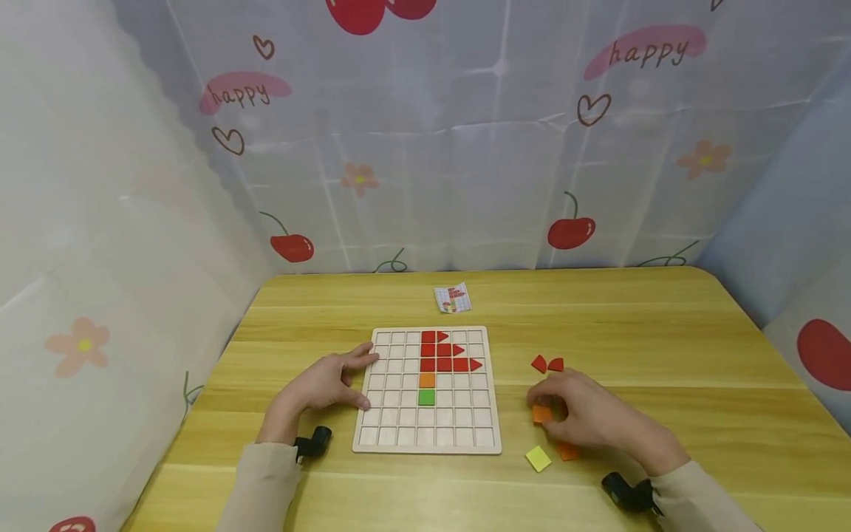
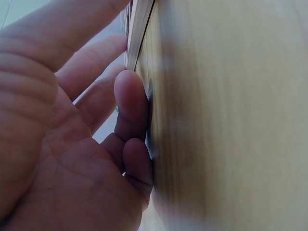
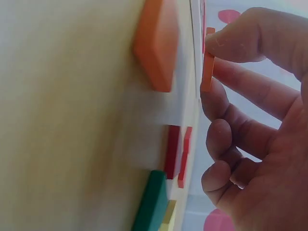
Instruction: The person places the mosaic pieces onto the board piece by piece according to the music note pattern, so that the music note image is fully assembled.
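A square wooden grid board [image 1: 391, 443] lies flat on the table. It carries red squares and red triangles [image 1: 475, 364] in its upper middle, with an orange square [image 1: 427, 380] and a green square [image 1: 426, 397] below them. My left hand [image 1: 326, 383] rests at the board's left edge, fingertips on the rim and thumb beside it. At the right, my right hand [image 1: 580, 414] pinches an orange square tile [image 3: 208, 60] between thumb and fingers. Another orange tile [image 1: 568, 451] lies beneath that hand, and a yellow square [image 1: 538, 459] lies to its left.
Two red rounded pieces [image 1: 539, 363] lie beyond my right hand. In the right wrist view a green piece [image 3: 151, 199] and a dark red piece [image 3: 172, 151] rest on the table. A small pattern card [image 1: 453, 298] lies behind the board; a printed curtain [image 1: 452, 207] hangs behind the table.
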A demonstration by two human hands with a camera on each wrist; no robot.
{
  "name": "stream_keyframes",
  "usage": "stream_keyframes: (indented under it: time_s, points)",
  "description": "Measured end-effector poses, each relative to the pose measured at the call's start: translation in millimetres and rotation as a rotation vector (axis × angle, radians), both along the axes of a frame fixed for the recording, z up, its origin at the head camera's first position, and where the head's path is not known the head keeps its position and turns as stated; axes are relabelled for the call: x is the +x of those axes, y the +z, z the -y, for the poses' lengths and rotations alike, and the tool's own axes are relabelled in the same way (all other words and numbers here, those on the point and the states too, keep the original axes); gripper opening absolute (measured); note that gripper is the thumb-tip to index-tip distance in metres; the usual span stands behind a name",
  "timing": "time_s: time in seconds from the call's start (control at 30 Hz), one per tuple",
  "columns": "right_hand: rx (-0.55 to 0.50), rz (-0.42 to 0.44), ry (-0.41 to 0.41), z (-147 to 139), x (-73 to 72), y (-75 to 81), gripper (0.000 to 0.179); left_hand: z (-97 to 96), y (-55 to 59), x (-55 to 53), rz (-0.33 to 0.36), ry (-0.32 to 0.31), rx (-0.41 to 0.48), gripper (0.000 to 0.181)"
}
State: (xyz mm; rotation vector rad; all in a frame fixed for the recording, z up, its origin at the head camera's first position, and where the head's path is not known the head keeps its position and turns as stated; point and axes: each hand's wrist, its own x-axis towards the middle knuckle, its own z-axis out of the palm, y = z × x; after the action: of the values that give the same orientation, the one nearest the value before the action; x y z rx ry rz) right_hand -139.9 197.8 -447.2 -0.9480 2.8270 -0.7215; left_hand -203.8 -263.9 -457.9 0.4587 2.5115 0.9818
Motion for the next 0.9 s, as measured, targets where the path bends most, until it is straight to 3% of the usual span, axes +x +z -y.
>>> stream_keyframes:
  time_s: [0.2, 0.5, 0.9]
  points:
    - [0.031, 0.010, -0.022, 9.4, -4.5, 5.0, 0.025, 0.4, 1.4, 1.7, -0.010, 0.000, -0.006, 0.092]
    - [0.017, 0.038, 0.013, 24.0, -12.2, 5.7, 0.022, -2.0, 1.1, 0.1, -0.006, 0.008, -0.008, 0.091]
    - [0.017, 0.064, 0.017, 54.3, -9.8, 12.9, 0.022, -3.3, 1.9, 1.1, -0.003, 0.032, -0.002, 0.089]
